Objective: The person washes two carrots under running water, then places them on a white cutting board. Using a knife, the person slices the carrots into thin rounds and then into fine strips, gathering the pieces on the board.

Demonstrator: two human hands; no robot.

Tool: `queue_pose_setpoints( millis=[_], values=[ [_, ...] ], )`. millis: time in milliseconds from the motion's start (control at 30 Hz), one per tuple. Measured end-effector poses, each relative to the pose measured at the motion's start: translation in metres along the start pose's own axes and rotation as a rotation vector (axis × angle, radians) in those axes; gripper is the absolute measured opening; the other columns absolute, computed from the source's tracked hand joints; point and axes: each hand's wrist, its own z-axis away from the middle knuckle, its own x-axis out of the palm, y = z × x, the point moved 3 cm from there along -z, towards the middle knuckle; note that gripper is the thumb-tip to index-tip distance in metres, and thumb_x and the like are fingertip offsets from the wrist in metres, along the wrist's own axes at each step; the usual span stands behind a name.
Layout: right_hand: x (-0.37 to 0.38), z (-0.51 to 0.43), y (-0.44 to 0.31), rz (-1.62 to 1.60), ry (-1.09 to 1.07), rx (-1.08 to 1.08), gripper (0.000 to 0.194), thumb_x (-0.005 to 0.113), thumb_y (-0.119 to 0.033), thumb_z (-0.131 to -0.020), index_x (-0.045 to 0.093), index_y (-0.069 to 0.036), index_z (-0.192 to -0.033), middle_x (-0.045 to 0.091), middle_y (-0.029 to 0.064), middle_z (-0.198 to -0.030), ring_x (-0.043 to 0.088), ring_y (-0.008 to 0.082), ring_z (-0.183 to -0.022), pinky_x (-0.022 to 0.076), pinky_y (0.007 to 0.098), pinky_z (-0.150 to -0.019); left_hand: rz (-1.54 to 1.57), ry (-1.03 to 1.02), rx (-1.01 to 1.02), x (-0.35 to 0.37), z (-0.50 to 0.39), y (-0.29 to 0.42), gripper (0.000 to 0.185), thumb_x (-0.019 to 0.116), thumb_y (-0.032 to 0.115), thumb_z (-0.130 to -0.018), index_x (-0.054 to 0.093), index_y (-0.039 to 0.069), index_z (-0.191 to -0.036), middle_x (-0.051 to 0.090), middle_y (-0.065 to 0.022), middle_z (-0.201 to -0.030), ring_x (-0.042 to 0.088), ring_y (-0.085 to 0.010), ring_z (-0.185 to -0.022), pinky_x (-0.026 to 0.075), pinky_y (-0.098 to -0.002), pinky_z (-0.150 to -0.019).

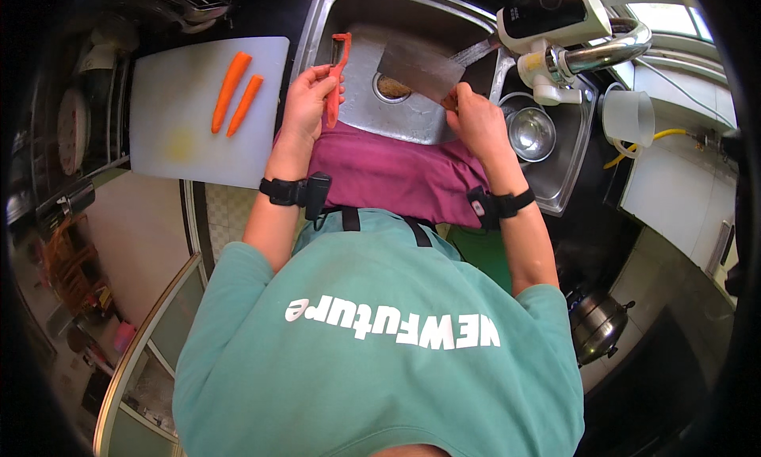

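My left hand (313,95) holds a red-handled peeler (335,91) upright at the left side of the stainless steel sink (362,109). In my right hand (472,119) is a cleaver (419,67), gripped by its handle, with the broad blade pointing left over the basin. Water runs from the faucet (550,47) close to the blade's right end. Brown scraps lie in the drain strainer (392,88) below the blade. Left of the sink, two orange carrots, a longer one (230,91) and a shorter one (245,106), rest on a white cutting board (166,100).
Metal bowls (531,134) stand in the smaller basin at right. A translucent plastic jug (627,117) is beside it, near a yellow hose (669,133). At lower right sits a steel pot (597,329). A dish rack with plates (72,131) borders the board's left.
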Motion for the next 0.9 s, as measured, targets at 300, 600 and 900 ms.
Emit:
queue_pose_setpoints(
  millis=[300, 600, 900],
  values=[
    [-0.018, 0.010, 0.031, -0.377, 0.048, 0.138, 0.033, 0.076, -0.021, -0.092, 0.062, -0.002, -0.116, 0.076, 0.0131, -0.093, 0.075, 0.0240, -0.080, 0.0563, 0.0343, -0.070, -0.006, -0.006, 0.032, -0.010, 0.004, 0.009, 0.032, 0.065, 0.009, -0.102, 0.058, -0.005, -0.131, 0.072, -0.0153, -0.111, 0.072, -0.0183, -0.090, 0.062, -0.0317, -0.079],
    [-0.026, 0.016, 0.073, -1.490, -0.341, 0.576, 0.016, 0.064, -0.022, -0.104, 0.058, -0.007, -0.105, 0.072, 0.0077, -0.085, 0.055, 0.0082, -0.054, 0.0425, 0.0234, -0.046, 0.020, -0.013, 0.004, -0.012, 0.002, 0.006, 0.030, 0.063, 0.010, -0.104, 0.059, -0.004, -0.130, 0.072, -0.0149, -0.110, 0.072, -0.0193, -0.091, 0.062, -0.0317, -0.079],
    [-0.038, -0.007, 0.067, -1.521, -0.490, 0.471, 0.019, 0.059, -0.025, -0.107, 0.059, -0.006, -0.102, 0.072, 0.0092, -0.081, 0.049, 0.0077, -0.046, 0.0330, 0.0218, -0.039, 0.004, -0.003, 0.003, -0.010, 0.004, 0.009, 0.028, 0.061, 0.011, -0.105, 0.059, -0.004, -0.129, 0.072, -0.0146, -0.109, 0.071, -0.0185, -0.089, 0.062, -0.0315, -0.078]
  ],
)
